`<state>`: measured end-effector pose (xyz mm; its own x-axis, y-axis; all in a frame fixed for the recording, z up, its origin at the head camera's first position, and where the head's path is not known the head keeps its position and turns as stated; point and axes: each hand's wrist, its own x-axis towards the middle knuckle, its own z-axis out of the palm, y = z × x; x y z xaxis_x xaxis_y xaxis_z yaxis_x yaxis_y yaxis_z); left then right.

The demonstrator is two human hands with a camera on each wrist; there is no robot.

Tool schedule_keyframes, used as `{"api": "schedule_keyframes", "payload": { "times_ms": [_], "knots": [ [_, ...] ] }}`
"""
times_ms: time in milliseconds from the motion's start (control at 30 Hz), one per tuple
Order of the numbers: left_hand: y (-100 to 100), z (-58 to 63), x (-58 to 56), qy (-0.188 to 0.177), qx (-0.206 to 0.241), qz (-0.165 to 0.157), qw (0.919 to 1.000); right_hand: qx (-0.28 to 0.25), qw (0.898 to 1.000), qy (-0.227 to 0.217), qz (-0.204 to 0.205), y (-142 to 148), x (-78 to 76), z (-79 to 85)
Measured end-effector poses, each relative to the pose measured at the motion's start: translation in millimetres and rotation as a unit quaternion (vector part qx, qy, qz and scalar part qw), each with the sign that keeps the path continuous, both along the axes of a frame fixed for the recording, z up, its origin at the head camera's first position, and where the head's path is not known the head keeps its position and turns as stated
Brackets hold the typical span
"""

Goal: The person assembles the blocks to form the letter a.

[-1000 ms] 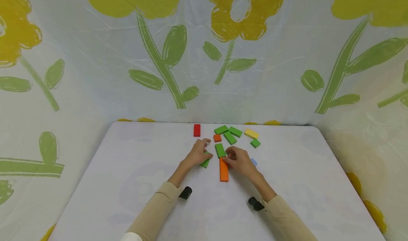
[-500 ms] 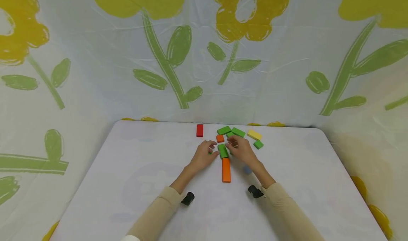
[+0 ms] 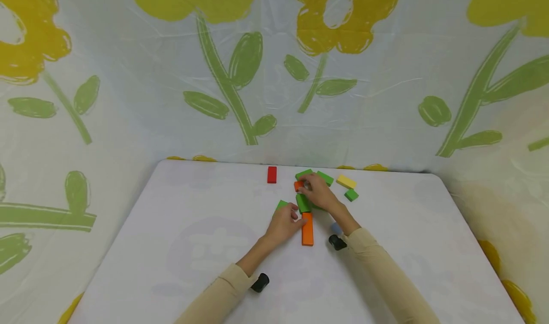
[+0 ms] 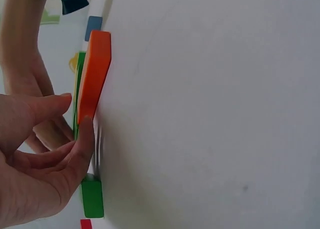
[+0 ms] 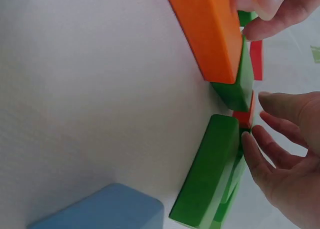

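Note:
An orange rectangular block lies end to end with a green block. My left hand is beside their left side, fingers loosely bent; its thumb reaches the orange block's edge, though I cannot tell whether it touches. In the left wrist view, that hand shows a gap between thumb and fingers. Beyond the green block sits a small orange-red block. My right hand hovers around it, and in the right wrist view its thumb and fingers are spread apart, with no grip visible.
Behind my left hand lies a green block. A red block, several green blocks, a yellow block and a small green block lie toward the far edge. Near my right wrist is a blue block.
My right hand has moved from beside the orange block, away from me, to the small orange-red block. My left hand has left the left green block and come right, beside the orange block.

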<state>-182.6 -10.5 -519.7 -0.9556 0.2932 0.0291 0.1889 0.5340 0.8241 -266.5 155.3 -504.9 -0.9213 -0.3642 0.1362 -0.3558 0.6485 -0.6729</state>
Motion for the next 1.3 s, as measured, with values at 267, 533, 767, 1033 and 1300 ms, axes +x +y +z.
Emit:
{"api": "schedule_keyframes", "payload": {
  "times_ms": [267, 533, 767, 1033, 1300],
  "knots": [
    [6, -4.8, 6.8, 0.003, -0.002, 0.001, 1.0, 0.043, 0.999, -0.002, -0.004, -4, -4.1, -5.3],
    [6, -5.3, 6.1, -0.032, 0.044, -0.001, 0.9985, 0.051, 0.998, -0.023, -0.019, -6, -3.1, -0.1],
    [6, -3.4, 5.4, -0.062, 0.07, 0.008, 0.9956, 0.01, 0.999, -0.025, -0.035, -7, -0.7, 0.7],
    [6, -6.7, 2.8, -0.08, 0.086, 0.006, 0.9931, -0.044, 0.998, 0.008, -0.049, 5, 7.1, 4.2],
    [6, -10.3, 1.7, -0.09, 0.093, 0.005, 0.9916, -0.064, 0.996, 0.029, -0.048, 24, 22.6, 11.5]
  ]
}}
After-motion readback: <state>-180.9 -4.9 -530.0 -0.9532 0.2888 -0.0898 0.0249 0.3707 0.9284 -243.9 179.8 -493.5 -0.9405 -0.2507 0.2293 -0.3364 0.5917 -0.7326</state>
